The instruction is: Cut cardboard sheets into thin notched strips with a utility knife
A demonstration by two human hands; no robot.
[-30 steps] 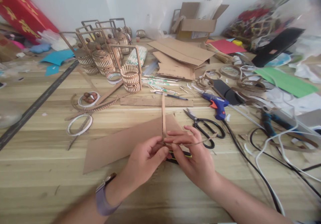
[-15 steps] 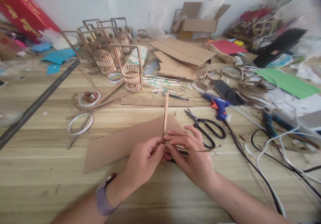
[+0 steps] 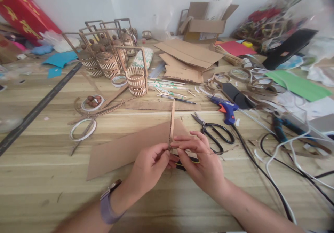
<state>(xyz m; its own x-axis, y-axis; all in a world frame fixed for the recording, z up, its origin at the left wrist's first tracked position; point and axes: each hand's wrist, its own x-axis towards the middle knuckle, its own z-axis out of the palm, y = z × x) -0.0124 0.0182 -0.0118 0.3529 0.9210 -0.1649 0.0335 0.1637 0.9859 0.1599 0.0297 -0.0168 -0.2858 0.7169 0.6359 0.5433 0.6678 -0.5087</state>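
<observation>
My left hand point(image 3: 148, 168) and my right hand point(image 3: 200, 165) meet above the wooden table point(image 3: 52, 191). Both pinch a narrow cardboard strip point(image 3: 171, 121) that stands upright from my fingertips, its other end trailing to the right past my right hand. A large flat cardboard sheet point(image 3: 125, 149) lies under and behind my hands. A dark tool with a yellow stripe point(image 3: 188, 161) lies partly hidden beneath my right hand. On my left wrist sits a watch point(image 3: 106, 203).
Black scissors point(image 3: 216, 133) and a blue glue gun point(image 3: 225, 108) lie right of my hands, with cables point(image 3: 271, 177) beyond. Small cardboard lantern baskets point(image 3: 109, 62) stand at the back left. Tape rings point(image 3: 82, 128), a cardboard box point(image 3: 205, 25) and coloured paper are scattered about.
The upright strip has tilted slightly to the right at its top. My hands stay in nearly the same place, still pinching it.
</observation>
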